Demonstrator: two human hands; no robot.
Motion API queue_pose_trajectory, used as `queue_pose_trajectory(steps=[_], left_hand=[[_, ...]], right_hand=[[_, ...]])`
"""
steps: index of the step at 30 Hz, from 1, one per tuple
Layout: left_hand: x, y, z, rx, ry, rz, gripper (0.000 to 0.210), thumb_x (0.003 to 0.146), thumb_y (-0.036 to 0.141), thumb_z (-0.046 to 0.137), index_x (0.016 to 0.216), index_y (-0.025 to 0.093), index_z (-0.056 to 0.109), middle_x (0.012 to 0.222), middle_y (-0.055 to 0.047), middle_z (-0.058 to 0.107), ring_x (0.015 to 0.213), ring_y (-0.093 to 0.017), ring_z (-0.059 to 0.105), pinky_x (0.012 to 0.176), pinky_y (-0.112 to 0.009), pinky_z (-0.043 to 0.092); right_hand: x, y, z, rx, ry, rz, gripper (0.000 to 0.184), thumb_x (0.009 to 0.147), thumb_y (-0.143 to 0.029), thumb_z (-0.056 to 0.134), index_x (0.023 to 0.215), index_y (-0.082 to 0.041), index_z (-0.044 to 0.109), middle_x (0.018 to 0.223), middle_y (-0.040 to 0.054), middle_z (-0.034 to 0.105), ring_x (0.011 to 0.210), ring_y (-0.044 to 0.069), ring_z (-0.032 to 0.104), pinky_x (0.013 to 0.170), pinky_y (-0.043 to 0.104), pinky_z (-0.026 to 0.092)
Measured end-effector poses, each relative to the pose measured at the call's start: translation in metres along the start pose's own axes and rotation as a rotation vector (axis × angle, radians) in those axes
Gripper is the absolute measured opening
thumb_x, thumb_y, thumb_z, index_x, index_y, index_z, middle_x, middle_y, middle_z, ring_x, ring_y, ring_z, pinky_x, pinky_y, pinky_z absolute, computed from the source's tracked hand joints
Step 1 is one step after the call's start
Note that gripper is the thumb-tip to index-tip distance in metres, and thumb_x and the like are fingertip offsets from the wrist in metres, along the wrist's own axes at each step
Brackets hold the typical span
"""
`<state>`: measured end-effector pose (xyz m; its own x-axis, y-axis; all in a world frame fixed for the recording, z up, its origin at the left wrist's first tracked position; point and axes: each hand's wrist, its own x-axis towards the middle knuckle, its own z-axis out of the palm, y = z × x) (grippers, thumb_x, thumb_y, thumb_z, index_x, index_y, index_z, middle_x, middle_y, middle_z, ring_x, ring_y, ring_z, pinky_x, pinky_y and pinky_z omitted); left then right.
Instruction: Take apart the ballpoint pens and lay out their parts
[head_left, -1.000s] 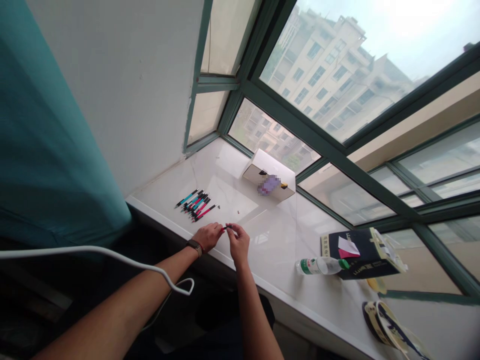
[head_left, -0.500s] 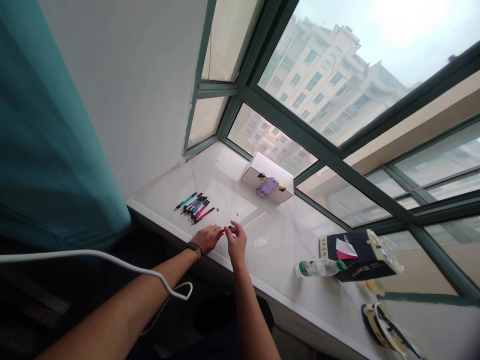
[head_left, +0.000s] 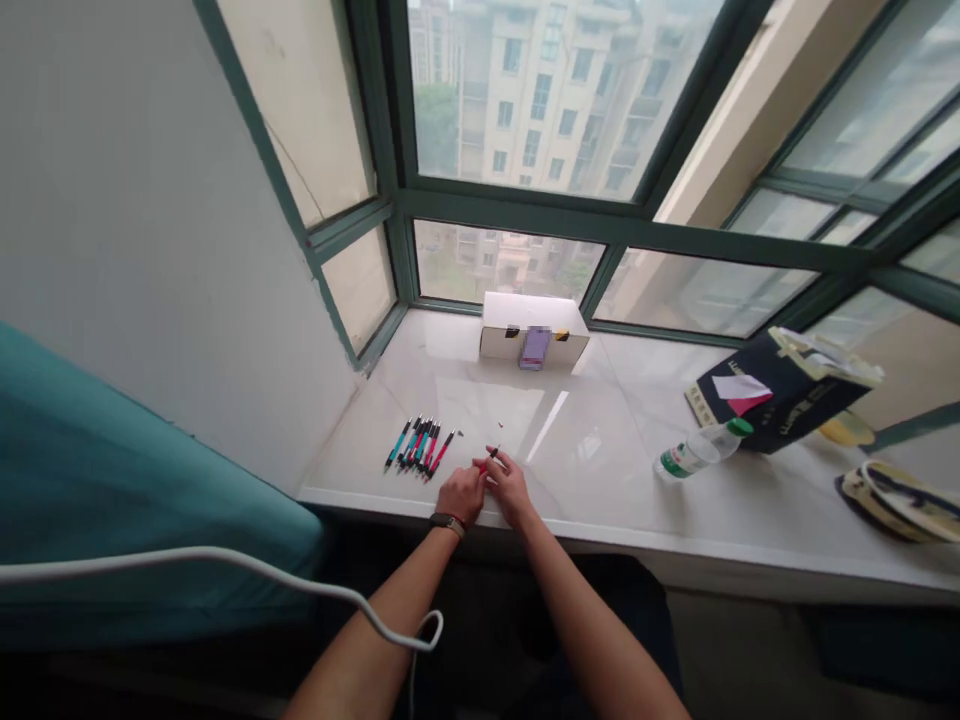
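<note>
My left hand [head_left: 461, 494], with a watch [head_left: 448, 522] on its wrist, is closed around the lower part of a red and black pen [head_left: 493, 455]. Beside it, the fingers of my right hand [head_left: 510, 488] pinch the same pen nearer its black tip end, which points up and away. The lower end of the pen is hidden in the left hand. To the left of my hands, several pens [head_left: 418, 446] in blue, red and black lie in a loose row on the white ledge [head_left: 592, 492]. Two tiny pieces, one dark [head_left: 460, 433] and one reddish [head_left: 501, 424], lie beyond my hands.
A white box [head_left: 495, 342] with a blurred purple object [head_left: 535, 348] in front stands by the window. To the right are a plastic bottle [head_left: 694, 453] on its side, a dark carton [head_left: 780, 395] and a round banded object [head_left: 892, 505]. A white cable [head_left: 285, 565] crosses the lower left.
My view has turned and levelled, so the scene sits differently in the picture. Both hands stay together on the pen, and its tip end now shows more clearly above the fingers.
</note>
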<state>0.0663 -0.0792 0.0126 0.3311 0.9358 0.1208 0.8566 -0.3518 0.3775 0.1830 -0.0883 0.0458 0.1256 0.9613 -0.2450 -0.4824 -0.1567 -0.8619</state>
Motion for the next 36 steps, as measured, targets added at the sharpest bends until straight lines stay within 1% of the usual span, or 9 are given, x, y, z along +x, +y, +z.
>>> queue_pose_trajectory(steps=[2, 5, 11, 14, 17, 22, 28, 33, 36], left_hand=[[0.0, 0.0, 0.0, 0.036, -0.032, -0.011, 0.043, 0.1, 0.04, 0.022, 0.104, 0.02, 0.06, 0.089, -0.011, 0.065, 0.085, -0.022, 0.059, 0.069, -0.032, 0.041], [0.001, 0.001, 0.002, 0.08, -0.048, -0.006, 0.044, 0.1, 0.039, 0.021, 0.111, 0.02, 0.058, 0.091, -0.012, 0.064, 0.086, -0.023, 0.058, 0.068, -0.033, 0.04], [0.0, 0.001, 0.003, 0.148, -0.069, 0.012, 0.044, 0.1, 0.037, 0.02, 0.118, 0.02, 0.057, 0.089, -0.013, 0.063, 0.085, -0.024, 0.059, 0.069, -0.034, 0.039], [0.0, 0.0, 0.002, 0.162, -0.085, 0.037, 0.044, 0.101, 0.037, 0.019, 0.119, 0.021, 0.056, 0.09, -0.013, 0.064, 0.086, -0.023, 0.059, 0.068, -0.033, 0.039], [0.0, 0.002, 0.0, 0.189, -0.105, 0.039, 0.046, 0.101, 0.036, 0.019, 0.123, 0.019, 0.055, 0.093, -0.014, 0.064, 0.087, -0.024, 0.059, 0.068, -0.033, 0.039], [-0.001, 0.006, -0.002, 0.146, -0.073, 0.012, 0.043, 0.1, 0.037, 0.026, 0.128, 0.02, 0.055, 0.093, -0.012, 0.065, 0.088, -0.022, 0.059, 0.069, -0.031, 0.038], [-0.003, 0.006, -0.003, 0.06, 0.03, 0.02, 0.035, 0.098, 0.036, 0.037, 0.117, 0.023, 0.063, 0.086, -0.007, 0.066, 0.084, -0.018, 0.058, 0.067, -0.027, 0.035], [-0.004, 0.008, -0.004, 0.061, 0.035, 0.036, 0.033, 0.098, 0.036, 0.037, 0.112, 0.023, 0.064, 0.084, -0.006, 0.066, 0.082, -0.018, 0.057, 0.065, -0.026, 0.033], [-0.004, 0.008, -0.005, 0.069, 0.03, 0.043, 0.032, 0.098, 0.036, 0.037, 0.106, 0.023, 0.065, 0.082, -0.006, 0.065, 0.082, -0.018, 0.057, 0.066, -0.026, 0.034]], right_hand=[[-0.006, 0.001, -0.004, 0.09, -0.036, 0.036, 0.054, 0.066, -0.048, 0.078, 0.108, -0.016, 0.067, 0.095, 0.0125, 0.073, 0.092, 0.024, 0.067, 0.078, 0.036, 0.052], [-0.007, 0.004, -0.01, 0.141, -0.065, 0.031, 0.047, 0.065, -0.048, 0.079, 0.095, -0.013, 0.072, 0.093, 0.012, 0.073, 0.091, 0.023, 0.066, 0.081, 0.036, 0.051], [-0.003, 0.008, -0.017, 0.158, -0.068, 0.022, 0.036, 0.063, -0.04, 0.082, 0.081, -0.011, 0.072, 0.081, 0.007, 0.071, 0.077, 0.017, 0.064, 0.073, 0.029, 0.049], [-0.004, 0.008, -0.019, 0.202, -0.059, 0.025, 0.04, 0.061, -0.035, 0.085, 0.091, -0.013, 0.072, 0.085, 0.0064, 0.072, 0.08, 0.017, 0.065, 0.073, 0.028, 0.049], [-0.004, 0.008, -0.023, 0.253, -0.096, 0.036, 0.046, 0.067, -0.033, 0.082, 0.107, -0.015, 0.069, 0.097, 0.0092, 0.072, 0.089, 0.019, 0.065, 0.077, 0.03, 0.049], [0.003, 0.009, -0.035, 0.364, -0.21, 0.113, 0.039, 0.07, -0.033, 0.081, 0.102, -0.014, 0.07, 0.108, 0.0113, 0.069, 0.094, 0.018, 0.064, 0.08, 0.029, 0.048], [0.007, 0.014, -0.037, 0.364, -0.196, 0.096, 0.025, 0.068, -0.026, 0.084, 0.084, -0.017, 0.067, 0.091, 0.0047, 0.069, 0.086, 0.016, 0.063, 0.075, 0.027, 0.047], [0.007, 0.017, -0.037, 0.344, -0.172, 0.087, 0.038, 0.064, -0.027, 0.085, 0.096, -0.019, 0.066, 0.084, 0.0013, 0.066, 0.078, 0.013, 0.06, 0.072, 0.026, 0.046], [0.009, 0.02, -0.036, 0.306, -0.146, 0.069, 0.032, 0.064, -0.031, 0.085, 0.084, -0.016, 0.065, 0.076, 0.0002, 0.063, 0.073, 0.013, 0.058, 0.071, 0.027, 0.046]])
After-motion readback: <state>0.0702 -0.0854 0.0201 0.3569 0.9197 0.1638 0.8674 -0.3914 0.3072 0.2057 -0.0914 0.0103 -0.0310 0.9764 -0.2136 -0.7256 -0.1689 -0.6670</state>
